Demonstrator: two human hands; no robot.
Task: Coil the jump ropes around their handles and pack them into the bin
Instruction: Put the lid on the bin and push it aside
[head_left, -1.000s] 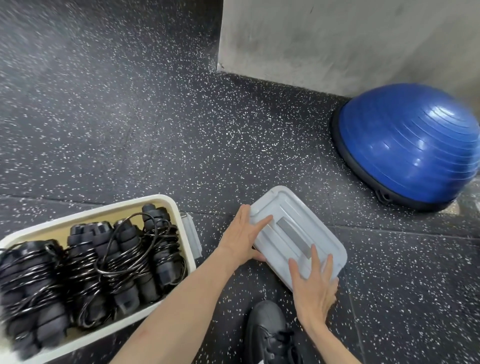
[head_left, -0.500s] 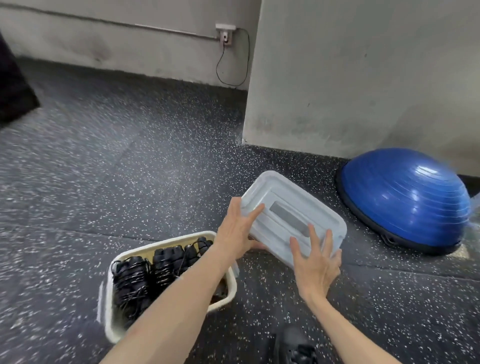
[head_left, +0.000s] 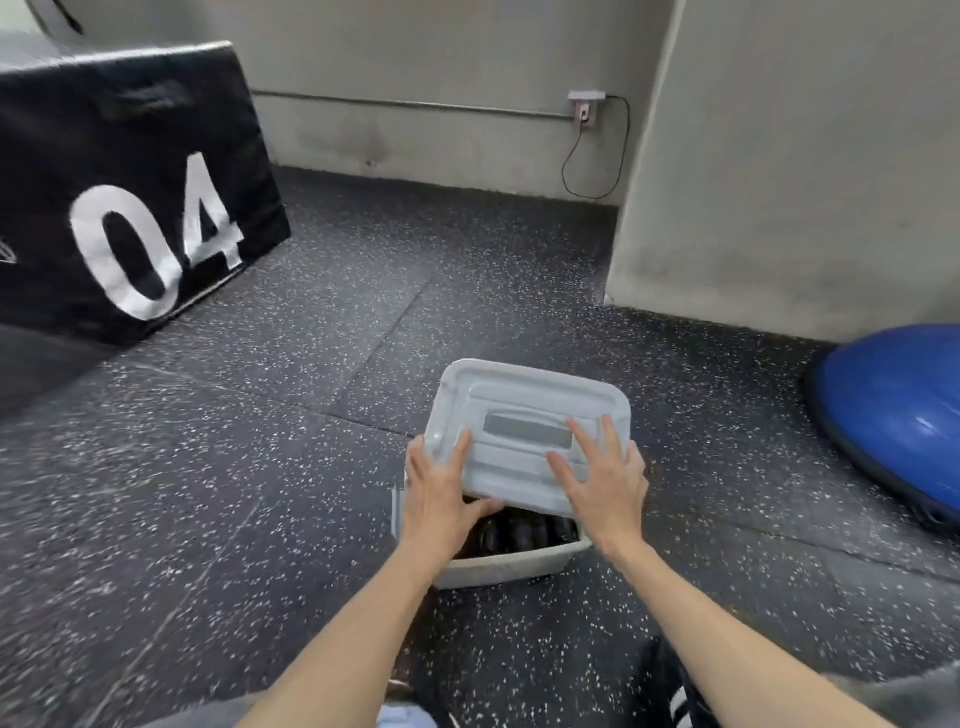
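Left hand (head_left: 441, 491) and right hand (head_left: 602, 478) forward, fingers (head_left: 582, 434) spread, thumbs under.

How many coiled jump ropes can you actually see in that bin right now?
3 dark bundles show in the gap at the near end of the bin, side by side and blurred. The lid, held by both hands, covers the rest, so more are probably hidden.
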